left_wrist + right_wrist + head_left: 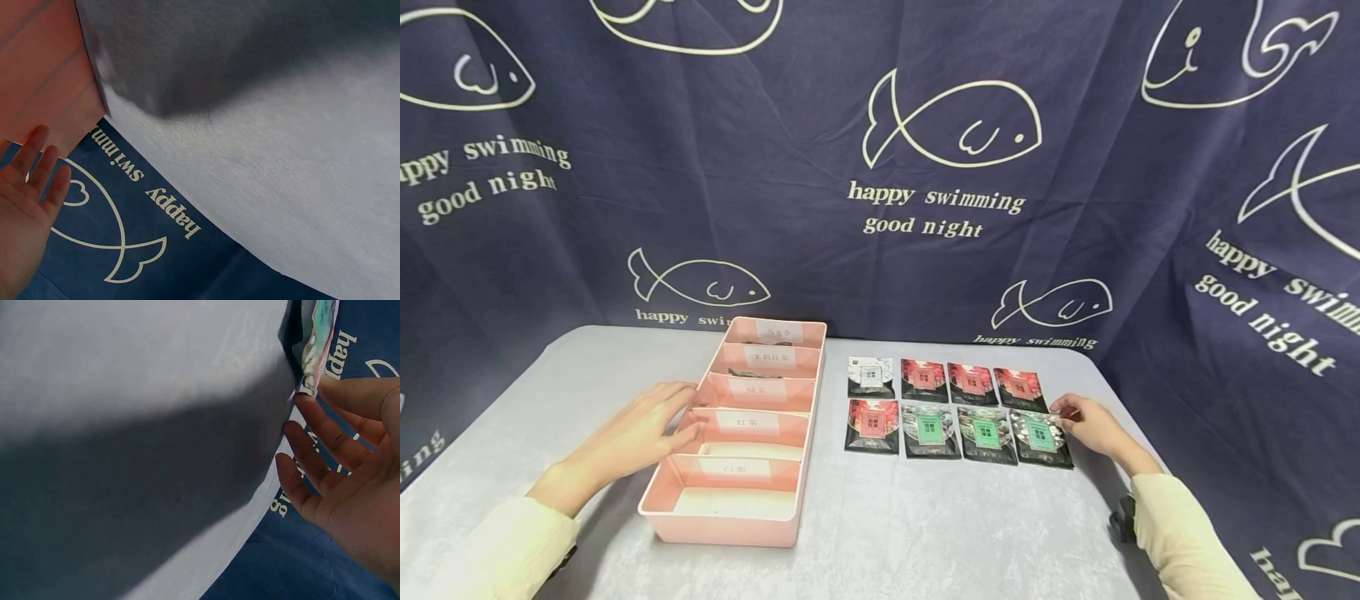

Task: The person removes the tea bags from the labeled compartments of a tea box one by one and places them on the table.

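My right hand [1093, 425] pinches the upper right corner of a black tea packet with a green label [1042, 437], at the right end of the front row. In the right wrist view, thumb and index finger meet at the edge of this packet [319, 337], and the other fingers spread loosely. On the left, my left hand [632, 429] rests against the side of a long pink divided box [722, 529], fingers extended over its rim. The left wrist view shows those fingers fairly straight beside the pink wall [47, 69].
Beside the held packet lie two green-labelled packets [930, 431] and a red one [872, 425]. Behind them are three red packets [973, 383] and a white one [871, 377]. Paper labels mark the box's compartments; dark packets [756, 374] show in the far ones. A dark blue curtain [820, 167] hangs behind the table.
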The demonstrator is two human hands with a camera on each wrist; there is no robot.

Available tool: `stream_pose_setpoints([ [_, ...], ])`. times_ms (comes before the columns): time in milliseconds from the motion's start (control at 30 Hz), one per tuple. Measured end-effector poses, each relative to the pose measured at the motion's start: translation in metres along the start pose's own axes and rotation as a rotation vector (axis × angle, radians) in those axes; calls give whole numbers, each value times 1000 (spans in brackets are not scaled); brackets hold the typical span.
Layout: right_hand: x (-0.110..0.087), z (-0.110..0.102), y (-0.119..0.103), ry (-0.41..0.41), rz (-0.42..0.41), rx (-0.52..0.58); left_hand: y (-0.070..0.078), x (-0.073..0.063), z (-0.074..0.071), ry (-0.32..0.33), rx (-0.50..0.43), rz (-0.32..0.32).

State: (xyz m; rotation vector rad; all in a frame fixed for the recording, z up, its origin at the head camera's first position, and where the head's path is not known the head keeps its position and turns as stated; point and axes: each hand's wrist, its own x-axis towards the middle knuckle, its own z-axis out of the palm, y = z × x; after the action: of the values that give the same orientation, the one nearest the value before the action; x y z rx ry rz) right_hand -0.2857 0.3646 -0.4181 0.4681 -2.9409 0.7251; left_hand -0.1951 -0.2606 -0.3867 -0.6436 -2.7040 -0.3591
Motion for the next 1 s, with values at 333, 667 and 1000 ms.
stream_pose_setpoints([
  [333, 5, -10, -7, 15, -8, 21, -1, 1, 2, -6, -1, -4],
  [667, 15, -5, -34, 42, -95, 18, -1, 1, 2, -2, 2, 3],
  [1000, 28, 16, -66, 55, -241, -4, -2, 1, 4, -4, 6, -2],
])
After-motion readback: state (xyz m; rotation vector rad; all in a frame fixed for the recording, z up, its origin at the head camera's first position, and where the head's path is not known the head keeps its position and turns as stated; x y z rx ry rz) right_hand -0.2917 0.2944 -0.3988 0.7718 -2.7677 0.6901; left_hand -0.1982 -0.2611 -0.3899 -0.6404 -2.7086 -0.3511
